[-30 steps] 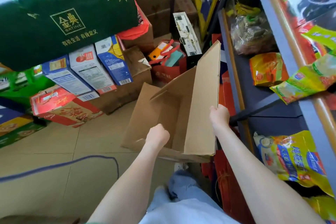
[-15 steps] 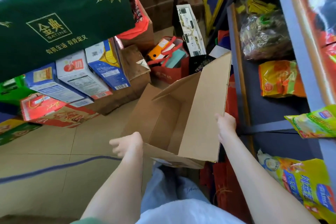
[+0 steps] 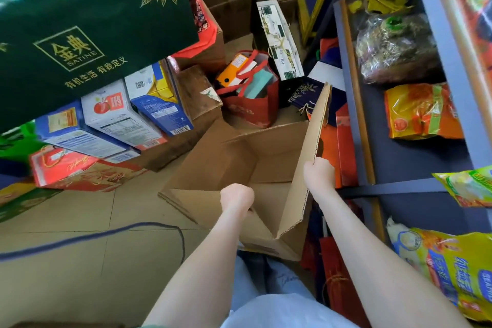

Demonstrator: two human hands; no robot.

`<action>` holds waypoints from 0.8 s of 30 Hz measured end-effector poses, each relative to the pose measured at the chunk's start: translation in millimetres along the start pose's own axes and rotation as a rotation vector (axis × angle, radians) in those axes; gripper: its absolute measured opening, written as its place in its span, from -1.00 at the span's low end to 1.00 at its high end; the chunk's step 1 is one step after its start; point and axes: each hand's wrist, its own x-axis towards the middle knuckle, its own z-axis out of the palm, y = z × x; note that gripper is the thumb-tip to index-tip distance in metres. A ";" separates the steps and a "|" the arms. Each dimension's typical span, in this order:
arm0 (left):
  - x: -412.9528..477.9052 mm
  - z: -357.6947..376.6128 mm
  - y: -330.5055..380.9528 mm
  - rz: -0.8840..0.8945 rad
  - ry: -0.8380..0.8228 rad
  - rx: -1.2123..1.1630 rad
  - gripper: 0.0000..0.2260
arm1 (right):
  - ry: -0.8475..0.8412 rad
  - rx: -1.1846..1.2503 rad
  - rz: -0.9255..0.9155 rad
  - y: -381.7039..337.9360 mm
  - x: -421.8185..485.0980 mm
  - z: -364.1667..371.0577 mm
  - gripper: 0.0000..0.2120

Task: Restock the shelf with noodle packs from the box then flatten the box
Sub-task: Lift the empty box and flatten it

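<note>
Currently: cardboard box [image 3: 234, 160] is held low in front of the person, open side up, with bare card showing inside.

Right hand [image 3: 319, 174] grips the corrugated edge of the tall right-side panel. Its fingers are curled close together over that edge, and the tips are hidden on the far face.

Left hand [image 3: 237, 196] is closed round the near flap, knuckles up. The fingers are bunched and folded under, so I cannot tell how much card they pinch.

The box interior sits between the two sets of fingers and runs on beyond them.

Right of the right fingers is a blue-grey shelf [image 3: 399, 157]. On it lie:
- an orange noodle pack [image 3: 423, 112], beyond and to the right of those fingers
- a yellow-green pack [image 3: 466, 186], level with them
- a yellow pack [image 3: 452, 269], nearer the person, one level lower

Beyond the left fingers and past the box's far wall stands a red bag [image 3: 250, 106]. Far up and left of them is a dark green carton [image 3: 93, 34]. Left of them, a blue cable [image 3: 93, 237] loops on the tiled floor [image 3: 66, 287].
</note>
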 end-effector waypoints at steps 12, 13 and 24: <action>11.2 30.9 -21.4 0.306 0.104 0.819 -0.61 | -0.105 0.058 0.175 36.4 0.6 55.9 -0.69; 20.2 34.3 -21.8 0.246 0.118 0.803 -0.58 | -0.101 0.075 0.191 41.5 3.4 61.9 -0.68; 155.7 94.9 -75.8 0.178 0.056 0.931 -0.70 | -0.140 0.163 0.156 110.5 69.3 171.4 -0.58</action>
